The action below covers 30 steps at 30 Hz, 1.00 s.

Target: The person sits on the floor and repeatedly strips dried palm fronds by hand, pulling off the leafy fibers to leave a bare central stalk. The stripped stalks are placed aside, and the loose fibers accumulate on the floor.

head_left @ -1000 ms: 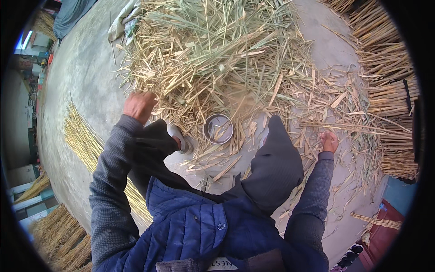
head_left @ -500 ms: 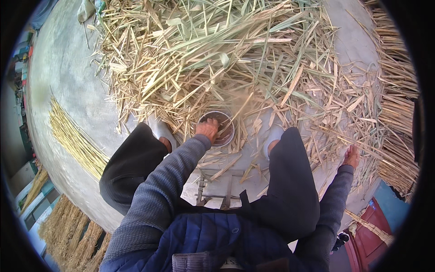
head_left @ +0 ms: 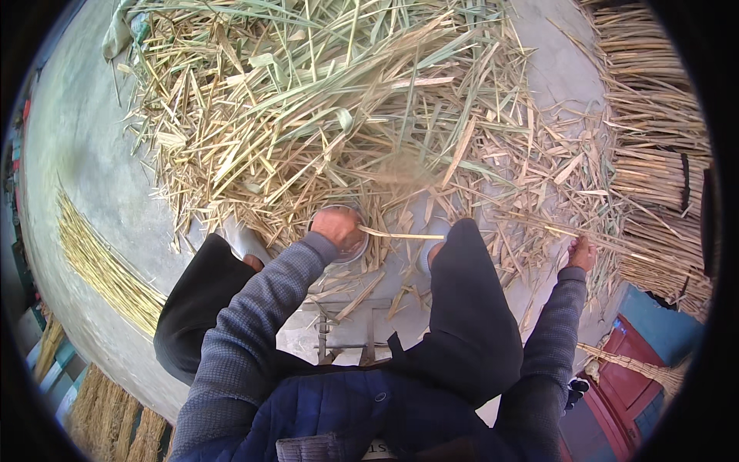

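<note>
My left hand [head_left: 337,225] is closed over a small round bowl [head_left: 356,254] between my feet. From its fingers a short pale dry stalk [head_left: 404,235] sticks out to the right, held in the grip. The hand hides much of the bowl's inside. Far out to the right, my right hand [head_left: 583,252] is closed around a long thin dry stalk [head_left: 562,229] that slants across the litter toward the stacked bundles. Its fingertips are small and partly hidden. A large heap of dry leaves and husks [head_left: 308,138] lies just beyond the bowl.
Stacked stalk bundles [head_left: 654,108] line the right side. A fan of thin yellow stalks [head_left: 104,266] lies on the concrete floor [head_left: 85,138] at left. Brown bundles [head_left: 100,412] stand at lower left, a red door [head_left: 627,369] at lower right. My knees [head_left: 469,308] flank the bowl.
My left hand has come up over the bowl's rim, and a stalk now juts rightward from it. The right hand stays beside the long stalk. The whole view has shifted slightly.
</note>
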Motion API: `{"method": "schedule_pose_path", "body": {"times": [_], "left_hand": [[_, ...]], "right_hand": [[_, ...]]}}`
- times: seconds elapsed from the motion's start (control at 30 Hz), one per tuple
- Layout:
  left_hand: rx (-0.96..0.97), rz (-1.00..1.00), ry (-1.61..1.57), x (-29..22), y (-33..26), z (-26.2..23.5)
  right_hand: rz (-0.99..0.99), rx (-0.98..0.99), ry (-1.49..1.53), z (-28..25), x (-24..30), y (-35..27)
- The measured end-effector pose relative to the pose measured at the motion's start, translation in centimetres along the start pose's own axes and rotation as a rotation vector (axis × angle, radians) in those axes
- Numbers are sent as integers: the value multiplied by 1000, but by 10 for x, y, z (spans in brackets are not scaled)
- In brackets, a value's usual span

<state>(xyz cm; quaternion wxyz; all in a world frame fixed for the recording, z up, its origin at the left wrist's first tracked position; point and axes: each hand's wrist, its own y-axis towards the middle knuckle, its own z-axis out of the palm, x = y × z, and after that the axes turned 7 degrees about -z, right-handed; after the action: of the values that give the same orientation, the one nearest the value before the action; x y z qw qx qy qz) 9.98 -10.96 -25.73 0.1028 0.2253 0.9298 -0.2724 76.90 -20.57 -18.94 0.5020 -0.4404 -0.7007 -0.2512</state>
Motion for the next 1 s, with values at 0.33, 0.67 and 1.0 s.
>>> {"method": "schedule_pose_path", "body": {"times": [0.33,0.67,1.0], "left_hand": [[-732,110,161,-66,-4,-293],[-741,446,-264,-77,-108,-308],[-1041,342,-657,-14,-144,-310]], "right_hand": [[-219,446,293,81,211,-135],[-421,711,439,141,371,-308],[-446,676,414,199,396,-372]]}}
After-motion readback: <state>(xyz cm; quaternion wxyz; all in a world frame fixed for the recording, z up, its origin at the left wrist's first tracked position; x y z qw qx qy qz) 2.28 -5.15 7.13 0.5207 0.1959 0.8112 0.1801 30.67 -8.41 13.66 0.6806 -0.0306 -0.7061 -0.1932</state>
